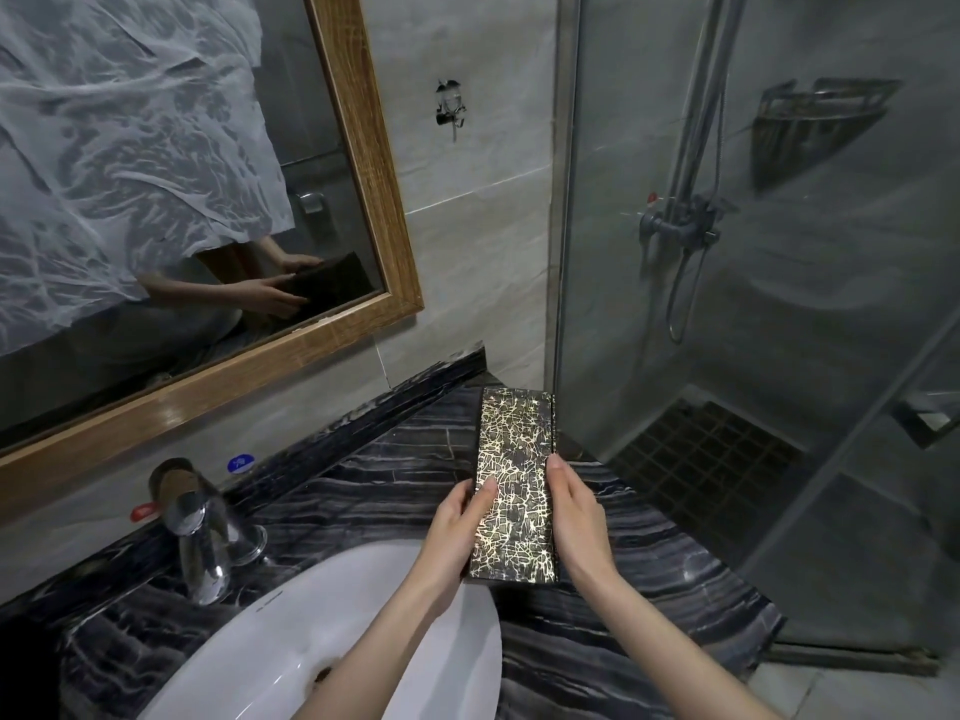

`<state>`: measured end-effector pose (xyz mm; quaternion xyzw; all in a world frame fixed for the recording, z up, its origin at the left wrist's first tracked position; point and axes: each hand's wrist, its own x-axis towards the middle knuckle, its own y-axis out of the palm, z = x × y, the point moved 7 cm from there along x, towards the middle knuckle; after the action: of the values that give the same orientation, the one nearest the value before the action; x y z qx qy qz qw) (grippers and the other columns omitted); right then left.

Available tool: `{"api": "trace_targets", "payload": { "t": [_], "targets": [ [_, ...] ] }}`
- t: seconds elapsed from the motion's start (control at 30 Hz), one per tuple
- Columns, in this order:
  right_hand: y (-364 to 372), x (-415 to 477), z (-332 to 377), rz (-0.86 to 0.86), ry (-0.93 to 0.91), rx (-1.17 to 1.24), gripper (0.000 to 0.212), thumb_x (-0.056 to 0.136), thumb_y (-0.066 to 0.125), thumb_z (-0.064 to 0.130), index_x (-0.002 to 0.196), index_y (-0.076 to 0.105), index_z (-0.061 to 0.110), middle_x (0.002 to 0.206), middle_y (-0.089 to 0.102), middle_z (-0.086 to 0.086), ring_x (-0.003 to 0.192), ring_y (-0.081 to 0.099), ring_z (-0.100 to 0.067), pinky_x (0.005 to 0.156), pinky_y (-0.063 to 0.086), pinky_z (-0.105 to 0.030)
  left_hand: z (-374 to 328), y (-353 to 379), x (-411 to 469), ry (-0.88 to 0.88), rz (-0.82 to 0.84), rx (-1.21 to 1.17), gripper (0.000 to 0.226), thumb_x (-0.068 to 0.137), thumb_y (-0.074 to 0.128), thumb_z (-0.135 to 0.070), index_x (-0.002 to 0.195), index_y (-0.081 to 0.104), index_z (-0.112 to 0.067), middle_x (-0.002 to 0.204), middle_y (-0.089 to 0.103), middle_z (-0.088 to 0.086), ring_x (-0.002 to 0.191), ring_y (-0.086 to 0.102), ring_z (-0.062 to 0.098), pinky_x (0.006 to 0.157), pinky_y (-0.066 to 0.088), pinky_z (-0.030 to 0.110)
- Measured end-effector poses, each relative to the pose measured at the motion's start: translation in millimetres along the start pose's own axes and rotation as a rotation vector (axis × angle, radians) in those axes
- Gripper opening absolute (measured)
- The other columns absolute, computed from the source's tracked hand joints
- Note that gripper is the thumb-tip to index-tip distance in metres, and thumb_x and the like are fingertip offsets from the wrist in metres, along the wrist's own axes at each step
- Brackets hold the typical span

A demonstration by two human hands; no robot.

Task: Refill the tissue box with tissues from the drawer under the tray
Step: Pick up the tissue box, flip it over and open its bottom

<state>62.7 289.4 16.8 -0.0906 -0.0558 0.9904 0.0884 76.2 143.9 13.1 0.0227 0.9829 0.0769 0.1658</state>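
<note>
A long black box with a gold crackle pattern on top, the tissue box [514, 459], lies lengthwise on the dark marble counter [374, 491] to the right of the sink. My left hand [460, 527] grips its near left side, thumb resting on the patterned top. My right hand [574, 517] holds the near right side, fingers along the edge. No opening or tissues show on the top face. No tray or drawer is in view.
A white basin [332, 641] sits at the lower left with a chrome tap [200, 532] behind it. A wood-framed mirror [363, 163] hangs on the wall. A glass shower partition [649, 252] stands just right of the counter's end.
</note>
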Motion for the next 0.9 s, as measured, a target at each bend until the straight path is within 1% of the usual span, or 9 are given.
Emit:
{"api": "trace_targets", "payload": {
  "t": [0.07, 0.13, 0.27, 0.37, 0.43, 0.6, 0.73, 0.8, 0.9],
  "targets": [
    [-3, -1, -9, -0.009, 0.057, -0.024, 0.033, 0.096, 0.037, 0.051, 0.101, 0.066, 0.036, 0.097, 0.066, 0.025, 0.099, 0.060, -0.006, 0.089, 0.042, -0.027, 8, 1, 2, -0.028, -0.003, -0.035, 0.039, 0.091, 0.056, -0.034, 0.120, 0.058, -0.008, 0.111, 0.073, 0.008, 0.102, 0.069, 0.022, 0.091, 0.055, 0.036],
    [-6, -2, -15, -0.018, 0.094, -0.069, 0.042, 0.096, 0.037, 0.053, 0.099, 0.071, 0.027, 0.096, 0.072, 0.012, 0.098, 0.063, -0.013, 0.091, 0.047, -0.034, 17, 2, 3, -0.061, -0.009, -0.068, 0.039, 0.092, 0.056, -0.033, 0.120, 0.057, -0.006, 0.112, 0.073, 0.011, 0.101, 0.070, 0.022, 0.085, 0.056, 0.031],
    [-12, -4, -29, -0.019, 0.122, -0.119, 0.040, 0.096, 0.038, 0.053, 0.081, 0.069, 0.032, 0.081, 0.070, 0.014, 0.088, 0.065, -0.012, 0.074, 0.045, -0.027, 38, 6, 2, -0.136, -0.014, -0.150, 0.042, 0.091, 0.057, -0.033, 0.121, 0.057, -0.004, 0.112, 0.072, 0.012, 0.099, 0.071, 0.021, 0.074, 0.057, 0.025],
    [-13, -4, -43, -0.017, 0.149, -0.165, 0.047, 0.096, 0.036, 0.053, 0.099, 0.072, 0.024, 0.093, 0.073, 0.005, 0.097, 0.063, -0.019, 0.088, 0.046, -0.035, 53, 8, 1, -0.187, -0.019, -0.206, 0.041, 0.092, 0.056, -0.033, 0.122, 0.057, -0.005, 0.110, 0.074, 0.010, 0.096, 0.072, 0.019, 0.069, 0.058, 0.023],
    [-14, -5, -50, -0.021, 0.168, -0.191, 0.048, 0.096, 0.036, 0.053, 0.105, 0.072, 0.022, 0.094, 0.071, 0.003, 0.097, 0.062, -0.020, 0.086, 0.043, -0.033, 62, 10, 0, -0.215, -0.017, -0.221, 0.041, 0.092, 0.056, -0.034, 0.122, 0.057, -0.006, 0.110, 0.073, 0.010, 0.096, 0.072, 0.018, 0.069, 0.058, 0.023],
    [-13, -7, -63, -0.016, 0.177, -0.213, 0.049, 0.097, 0.035, 0.051, 0.104, 0.072, 0.019, 0.088, 0.069, 0.003, 0.095, 0.062, -0.022, 0.078, 0.039, -0.030, 78, 8, 0, -0.239, -0.039, -0.242, 0.043, 0.093, 0.055, -0.033, 0.124, 0.055, -0.004, 0.115, 0.071, 0.013, 0.100, 0.070, 0.021, 0.072, 0.058, 0.025],
    [-10, -5, -67, -0.007, 0.177, -0.231, 0.050, 0.096, 0.036, 0.053, 0.107, 0.072, 0.020, 0.099, 0.072, -0.001, 0.104, 0.062, -0.026, 0.086, 0.044, -0.034, 83, 4, 3, -0.254, -0.049, -0.268, 0.044, 0.092, 0.056, -0.033, 0.124, 0.055, -0.004, 0.115, 0.071, 0.013, 0.103, 0.069, 0.023, 0.076, 0.057, 0.028],
    [-10, -3, -67, -0.009, 0.184, -0.232, 0.049, 0.096, 0.037, 0.053, 0.111, 0.070, 0.021, 0.104, 0.073, -0.004, 0.107, 0.062, -0.027, 0.095, 0.045, -0.039, 84, 4, 5, -0.260, -0.048, -0.274, 0.044, 0.092, 0.056, -0.033, 0.124, 0.055, -0.004, 0.115, 0.071, 0.012, 0.102, 0.070, 0.022, 0.074, 0.058, 0.026],
    [-10, -1, -68, -0.018, 0.181, -0.244, 0.049, 0.095, 0.038, 0.053, 0.111, 0.070, 0.021, 0.105, 0.073, -0.005, 0.107, 0.062, -0.028, 0.096, 0.046, -0.040, 87, 3, 8, -0.272, -0.056, -0.286, 0.044, 0.091, 0.058, -0.032, 0.124, 0.055, -0.004, 0.113, 0.072, 0.012, 0.099, 0.071, 0.022, 0.071, 0.058, 0.026]
  ]
}}
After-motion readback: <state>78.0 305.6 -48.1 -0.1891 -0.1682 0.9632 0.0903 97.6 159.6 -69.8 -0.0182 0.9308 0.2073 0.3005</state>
